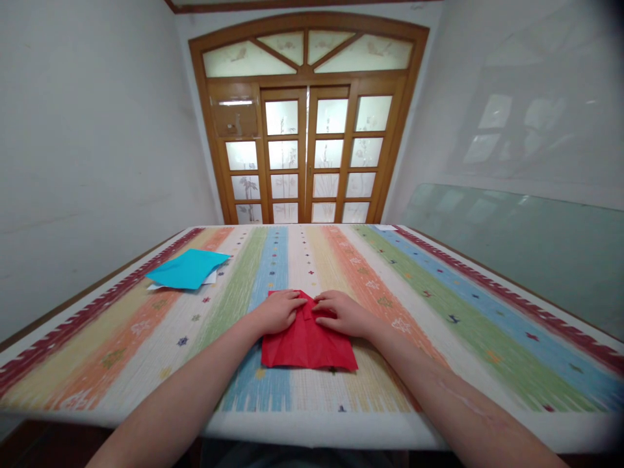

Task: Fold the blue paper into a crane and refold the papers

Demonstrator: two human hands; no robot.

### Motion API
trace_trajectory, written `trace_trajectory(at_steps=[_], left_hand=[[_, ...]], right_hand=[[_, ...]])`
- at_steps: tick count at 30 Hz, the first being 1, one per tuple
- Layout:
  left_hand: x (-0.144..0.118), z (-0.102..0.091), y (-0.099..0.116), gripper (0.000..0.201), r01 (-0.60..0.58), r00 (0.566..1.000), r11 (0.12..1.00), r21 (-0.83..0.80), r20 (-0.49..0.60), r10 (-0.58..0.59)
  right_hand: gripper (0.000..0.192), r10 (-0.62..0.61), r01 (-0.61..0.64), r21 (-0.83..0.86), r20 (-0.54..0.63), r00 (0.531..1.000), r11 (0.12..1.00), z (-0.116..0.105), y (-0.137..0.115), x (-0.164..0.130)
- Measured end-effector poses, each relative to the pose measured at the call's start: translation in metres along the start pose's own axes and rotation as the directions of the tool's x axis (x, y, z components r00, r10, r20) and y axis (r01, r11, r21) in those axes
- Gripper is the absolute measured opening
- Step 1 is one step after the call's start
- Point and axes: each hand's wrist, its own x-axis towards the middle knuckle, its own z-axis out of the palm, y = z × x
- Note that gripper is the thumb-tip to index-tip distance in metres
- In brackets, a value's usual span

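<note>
A red sheet of paper (307, 344) lies flat on the striped tablecloth (439, 312) near the front middle of the table. My left hand (279, 311) rests palm down on the paper's far left part, fingers pointing right. My right hand (341, 313) lies on the far right part, fingers pointing left. The fingertips of both hands nearly meet over a fold at the paper's far edge. Both press down on the paper; neither lifts it.
A turquoise sheet of paper (188, 268) lies over a white sheet at the left of the table. A small white slip (385, 227) sits at the far edge. A wooden glazed door (307, 156) stands behind; a glass pane (526, 240) leans on the right wall.
</note>
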Motion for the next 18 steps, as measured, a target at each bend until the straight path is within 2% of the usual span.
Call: trace_trajectory(at_steps=[10,18], left_hand=[[-0.0031,-0.0008,0.0035,0.035,0.029,1.000,0.999,0.031,0.008,-0.029],[-0.0046,-0.0006,0.0053,0.035,0.041,0.999,0.986,0.162,-0.027,-0.037]], right_hand=[[0.024,0.022,-0.023,0.030,0.022,1.000,0.999,0.0001,0.0034,0.0004],[0.023,0.128,-0.127,0.070,-0.002,0.992,0.989,0.0028,0.0069,-0.0014]])
